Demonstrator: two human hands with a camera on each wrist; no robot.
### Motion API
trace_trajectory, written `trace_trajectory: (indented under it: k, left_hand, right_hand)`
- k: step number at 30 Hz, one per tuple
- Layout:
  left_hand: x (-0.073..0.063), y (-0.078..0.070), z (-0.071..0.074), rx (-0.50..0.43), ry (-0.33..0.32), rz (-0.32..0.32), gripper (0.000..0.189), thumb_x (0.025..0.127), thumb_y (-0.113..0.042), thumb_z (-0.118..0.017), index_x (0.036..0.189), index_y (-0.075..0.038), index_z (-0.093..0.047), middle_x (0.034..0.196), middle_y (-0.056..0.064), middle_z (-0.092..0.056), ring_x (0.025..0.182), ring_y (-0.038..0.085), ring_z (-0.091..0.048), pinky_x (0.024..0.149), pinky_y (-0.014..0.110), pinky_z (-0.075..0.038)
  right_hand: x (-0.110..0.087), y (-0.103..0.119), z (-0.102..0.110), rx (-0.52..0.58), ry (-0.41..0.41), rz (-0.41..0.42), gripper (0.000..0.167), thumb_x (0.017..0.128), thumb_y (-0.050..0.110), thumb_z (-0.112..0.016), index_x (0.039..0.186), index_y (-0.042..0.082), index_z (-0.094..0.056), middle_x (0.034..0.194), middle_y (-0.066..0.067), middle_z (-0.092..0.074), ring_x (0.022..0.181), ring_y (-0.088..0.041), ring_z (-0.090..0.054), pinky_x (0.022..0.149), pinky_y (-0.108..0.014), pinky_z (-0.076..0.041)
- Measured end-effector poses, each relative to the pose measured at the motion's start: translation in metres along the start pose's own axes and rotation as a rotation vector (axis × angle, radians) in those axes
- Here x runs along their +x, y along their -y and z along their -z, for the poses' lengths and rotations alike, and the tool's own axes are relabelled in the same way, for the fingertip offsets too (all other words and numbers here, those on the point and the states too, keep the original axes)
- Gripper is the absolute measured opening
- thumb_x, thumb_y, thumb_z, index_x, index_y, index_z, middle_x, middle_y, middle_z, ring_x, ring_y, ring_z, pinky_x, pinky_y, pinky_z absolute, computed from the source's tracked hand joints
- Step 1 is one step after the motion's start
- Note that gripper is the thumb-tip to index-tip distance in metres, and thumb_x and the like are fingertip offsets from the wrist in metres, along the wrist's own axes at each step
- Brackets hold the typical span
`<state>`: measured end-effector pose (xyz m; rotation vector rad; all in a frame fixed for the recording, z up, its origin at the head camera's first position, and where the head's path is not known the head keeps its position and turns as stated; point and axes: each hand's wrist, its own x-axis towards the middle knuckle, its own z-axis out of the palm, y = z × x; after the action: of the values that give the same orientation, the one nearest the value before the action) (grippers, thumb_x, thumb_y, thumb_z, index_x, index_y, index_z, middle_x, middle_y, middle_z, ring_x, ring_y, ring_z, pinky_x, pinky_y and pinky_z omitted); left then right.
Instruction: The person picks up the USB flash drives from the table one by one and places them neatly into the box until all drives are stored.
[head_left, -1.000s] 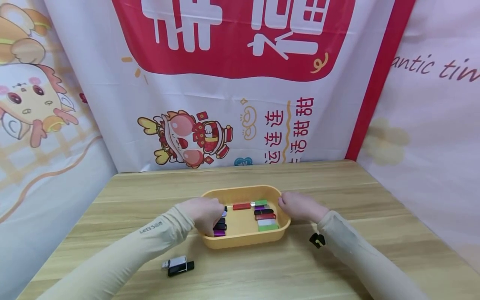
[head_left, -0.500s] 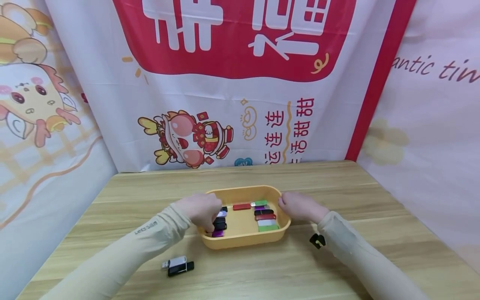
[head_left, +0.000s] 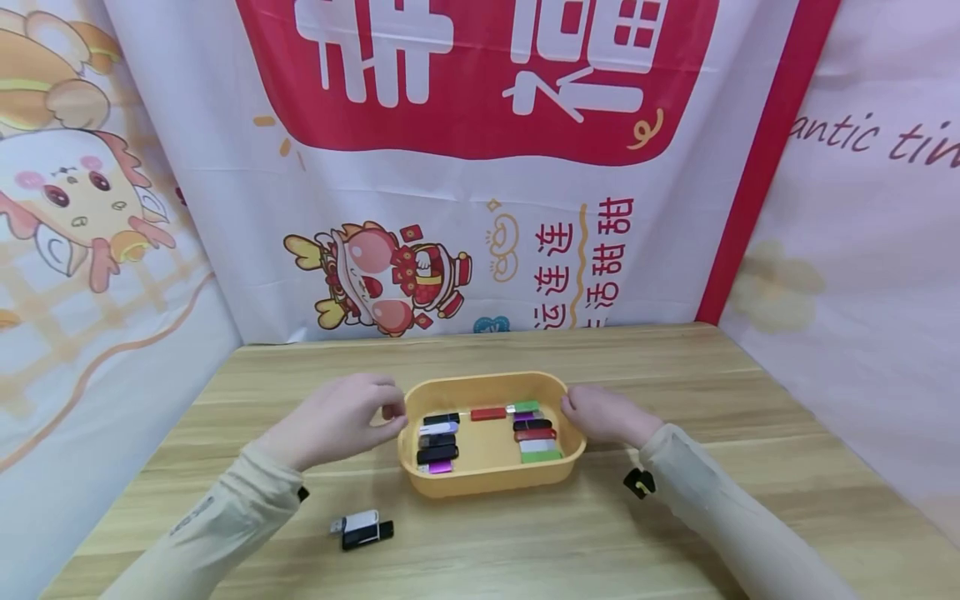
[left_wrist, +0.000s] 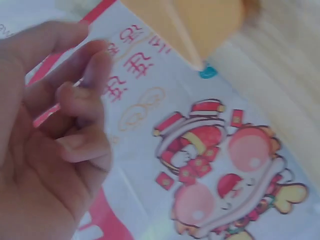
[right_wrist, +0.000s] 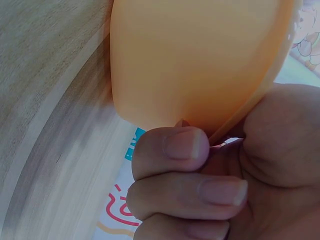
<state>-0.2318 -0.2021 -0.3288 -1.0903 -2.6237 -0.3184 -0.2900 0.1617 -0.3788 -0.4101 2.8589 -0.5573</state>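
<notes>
A yellow plastic basket [head_left: 491, 482] stands on the table with USB flash drives in two columns. In the left column lie black ones [head_left: 438, 454], a white one [head_left: 438, 428] and a purple one [head_left: 440, 467]. The right column includes a red drive [head_left: 535, 434] and green ones [head_left: 540, 457]; another red drive [head_left: 488, 413] lies at the back. My right hand [head_left: 606, 414] pinches the basket's right rim, fingers curled beneath it in the right wrist view. Beside the left rim hovers my left hand [head_left: 341, 421], loosely curled with nothing in it, as the left wrist view also shows.
In front and to the left, a white flash drive [head_left: 360, 522] and a black one [head_left: 367, 535] lie together on the wooden table [head_left: 480, 558]. Printed cloth [head_left: 450, 183] hangs behind the table. A black clip-like piece [head_left: 639, 482] is by the right sleeve.
My left hand has come out of the basket's left end and moved left, uncovering the left column of drives. My right hand keeps its grip on the rim. The head view shifted slightly.
</notes>
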Motion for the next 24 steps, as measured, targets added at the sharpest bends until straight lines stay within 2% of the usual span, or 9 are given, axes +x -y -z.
trace_trajectory:
  k: [3,5,7,11,13,18,24]
  left_hand:
    - [-0.014,0.006,-0.004,-0.002,-0.073,-0.018,0.011,0.085,-0.02,-0.075,0.079,-0.025,-0.067,0.076,-0.018,-0.055,0.063,0.0,-0.052,0.056,0.022,-0.045]
    - [-0.023,0.01,-0.007,0.0,-0.075,-0.018,0.013,0.085,-0.021,-0.075,0.078,-0.027,-0.066,0.075,-0.019,-0.055,0.062,0.0,-0.051,0.055,0.022,-0.045]
    - [-0.032,0.015,-0.009,-0.017,-0.02,0.009,0.017,0.086,-0.021,-0.074,0.075,-0.029,-0.063,0.071,-0.021,-0.053,0.06,0.0,-0.05,0.053,0.022,-0.043]
    - [-0.047,0.026,-0.007,-0.112,0.159,0.076,0.022,0.087,-0.021,-0.073,0.07,-0.03,-0.061,0.064,-0.021,-0.051,0.056,-0.001,-0.048,0.051,0.023,-0.043]
    - [-0.051,0.03,-0.005,-0.164,0.226,0.093,0.021,0.086,-0.02,-0.073,0.07,-0.028,-0.063,0.063,-0.02,-0.052,0.056,-0.001,-0.049,0.051,0.024,-0.044]
    - [-0.055,0.036,-0.001,-0.21,0.275,0.102,0.017,0.082,-0.021,-0.076,0.071,-0.026,-0.064,0.065,-0.018,-0.054,0.059,0.0,-0.051,0.055,0.024,-0.046]
    - [-0.057,0.031,-0.001,-0.204,0.294,0.124,0.015,0.082,-0.029,-0.077,0.072,-0.027,-0.065,0.066,-0.017,-0.055,0.059,0.001,-0.051,0.055,0.025,-0.046]
  right_hand:
    - [-0.001,-0.001,0.001,-0.008,0.001,-0.006,0.03,0.106,0.023,-0.037,0.102,0.004,-0.061,0.072,-0.007,-0.053,0.059,-0.018,-0.052,0.057,-0.034,-0.047]
    - [-0.001,-0.001,0.001,-0.016,-0.001,-0.003,0.03,0.106,0.022,-0.037,0.1,0.004,-0.061,0.071,-0.007,-0.053,0.059,-0.018,-0.052,0.057,-0.034,-0.046]
    - [-0.001,-0.001,0.001,-0.021,-0.003,0.001,0.03,0.106,0.022,-0.037,0.098,0.005,-0.061,0.071,-0.007,-0.053,0.059,-0.018,-0.052,0.058,-0.034,-0.046]
    - [-0.001,0.001,0.0,-0.008,-0.002,0.003,0.03,0.106,0.022,-0.037,0.101,0.004,-0.061,0.072,-0.007,-0.054,0.059,-0.018,-0.053,0.058,-0.034,-0.047]
    - [-0.001,0.002,0.0,0.0,0.0,-0.003,0.03,0.106,0.022,-0.037,0.102,0.003,-0.06,0.072,-0.008,-0.054,0.059,-0.018,-0.053,0.057,-0.034,-0.047]
    - [0.0,0.002,0.001,-0.014,-0.003,0.005,0.03,0.105,0.021,-0.037,0.098,0.004,-0.06,0.071,-0.008,-0.053,0.059,-0.018,-0.052,0.057,-0.034,-0.047]
    - [0.001,0.004,0.001,-0.023,0.007,0.005,0.03,0.106,0.021,-0.037,0.099,0.004,-0.061,0.071,-0.007,-0.053,0.059,-0.018,-0.053,0.058,-0.033,-0.047]
